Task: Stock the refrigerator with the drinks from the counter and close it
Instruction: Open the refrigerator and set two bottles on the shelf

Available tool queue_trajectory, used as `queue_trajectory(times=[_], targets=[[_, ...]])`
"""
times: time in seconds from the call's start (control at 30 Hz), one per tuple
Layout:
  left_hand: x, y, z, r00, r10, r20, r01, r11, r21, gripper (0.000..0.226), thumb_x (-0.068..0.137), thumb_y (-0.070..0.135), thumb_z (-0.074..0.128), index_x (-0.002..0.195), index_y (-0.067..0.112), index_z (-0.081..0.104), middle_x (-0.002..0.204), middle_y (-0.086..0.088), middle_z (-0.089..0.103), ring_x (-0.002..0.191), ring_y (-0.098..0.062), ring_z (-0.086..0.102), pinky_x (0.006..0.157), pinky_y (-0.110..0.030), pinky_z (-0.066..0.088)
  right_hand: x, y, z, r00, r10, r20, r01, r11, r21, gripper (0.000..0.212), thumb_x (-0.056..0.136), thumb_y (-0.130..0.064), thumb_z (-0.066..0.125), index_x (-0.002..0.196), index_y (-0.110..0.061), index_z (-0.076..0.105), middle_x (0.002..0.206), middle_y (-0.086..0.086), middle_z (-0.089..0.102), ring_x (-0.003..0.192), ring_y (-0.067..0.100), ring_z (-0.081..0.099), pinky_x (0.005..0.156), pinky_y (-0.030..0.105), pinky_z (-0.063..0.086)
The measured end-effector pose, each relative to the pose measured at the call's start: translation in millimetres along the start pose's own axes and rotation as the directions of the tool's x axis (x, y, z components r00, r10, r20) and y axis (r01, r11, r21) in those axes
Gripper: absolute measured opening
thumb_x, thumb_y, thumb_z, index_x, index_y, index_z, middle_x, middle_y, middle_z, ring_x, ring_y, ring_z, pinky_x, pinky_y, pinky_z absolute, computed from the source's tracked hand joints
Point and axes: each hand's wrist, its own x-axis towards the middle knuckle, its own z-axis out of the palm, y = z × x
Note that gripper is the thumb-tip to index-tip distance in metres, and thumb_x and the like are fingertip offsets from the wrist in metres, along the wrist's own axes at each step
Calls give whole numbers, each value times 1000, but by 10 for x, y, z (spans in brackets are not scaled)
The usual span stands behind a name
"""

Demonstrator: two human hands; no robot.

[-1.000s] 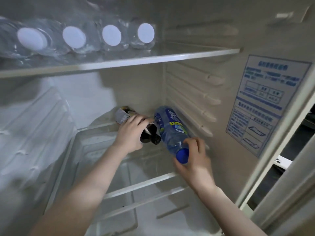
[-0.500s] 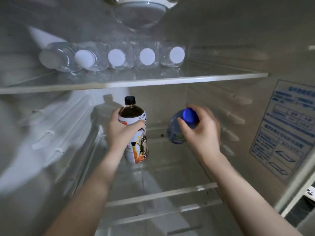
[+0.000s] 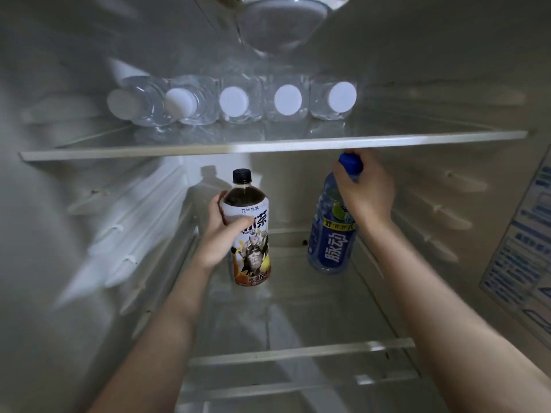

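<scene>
Looking into a white plastic refrigerator compartment (image 3: 59,263) with ribbed side walls. Across the upper part, a clear glass shelf with a white front rim (image 3: 268,146); lower down, a second clear glass shelf with pale front rails (image 3: 298,351). On the right wall, a white sticker with blue print (image 3: 518,263), text too blurred to read. At the ceiling, a round frosted light dome (image 3: 280,22). On the upper shelf, lying side by side with capped ends toward the camera, five clear plastic water bottles with white caps (image 3: 233,101). Between the two shelves, held upright near the middle, a dark tea bottle with a white and orange illustrated label (image 3: 252,242) and black cap (image 3: 241,175). To its right and apart from it, a blue-labelled clear plastic drink bottle (image 3: 332,242), leaning slightly, blue cap (image 3: 351,163) just under the upper shelf's rim. Left hand (image 3: 222,236): grip wrapped round the tea bottle's upper label. Right hand (image 3: 368,192): grip closed round the blue bottle's neck below the cap. Cannot tell whether either bottle's base touches the lower shelf.
</scene>
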Motion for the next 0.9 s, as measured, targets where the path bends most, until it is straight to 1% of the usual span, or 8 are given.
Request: queue_trajectory(times=[0.13,0.2,0.3,0.4,0.5,0.6,0.77,0.9], targets=[[-94,-79,42,999,-3,43,1,998,61,99,70,-6,76,144,17,16,118,14,49,99,11,57,76,-10,47,108,97,113,984,-65,169,57,997,53,26,91,-24,56,116,-17,57,109,3,64,98,24,59,84,32,45],[-160,-84,65,1000,-17,2,17,990,137,110,64,5,83,145,21,11,123,12,39,116,-2,44,93,-25,38,134,92,170,964,-40,262,13,994,105,31,92,-22,55,123,-17,52,116,3,61,103,20,57,84,27,44],[-263,-130,161,983,95,-159,-26,920,392,120,47,37,86,143,11,19,126,0,28,121,-7,22,100,-26,20,106,133,204,975,37,220,-69,987,144,44,90,-29,58,130,-13,45,126,6,56,113,24,55,93,36,46],[-317,-198,249,954,99,-283,29,909,416,108,52,36,90,138,7,31,129,-13,37,127,-22,30,101,-31,26,-231,248,197,976,186,112,-193,980,54,89,73,-53,71,142,-10,33,141,10,43,129,26,42,103,37,39],[-323,-258,219,946,156,-285,-57,943,327,96,55,33,83,135,6,36,124,-9,48,120,-23,43,98,-32,36,-802,402,274,963,243,116,-227,964,-140,104,56,-54,81,139,-12,35,130,11,46,122,30,45,91,39,43],[-288,-325,102,935,178,-305,-94,958,271,86,67,15,84,136,9,33,121,-4,56,112,-21,55,90,-27,41,-1076,549,377,948,266,175,-216,941,-260,120,57,-51,84,149,-15,16,138,14,42,124,33,44,91,45,45],[-198,-365,114,894,241,-378,-119,941,318,79,76,7,76,141,-1,32,132,-19,49,124,-31,47,110,-39,34,-959,671,412,963,224,148,-191,959,-210,112,62,-39,85,149,-13,20,131,17,49,116,37,50,86,45,47],[-321,-447,204,856,274,-439,7,842,540,98,63,14,84,144,0,31,129,-25,39,120,-39,39,103,-38,29,-910,746,465,963,207,171,-176,968,-179,105,71,-30,80,151,-13,13,135,19,46,117,38,49,87,45,45]])
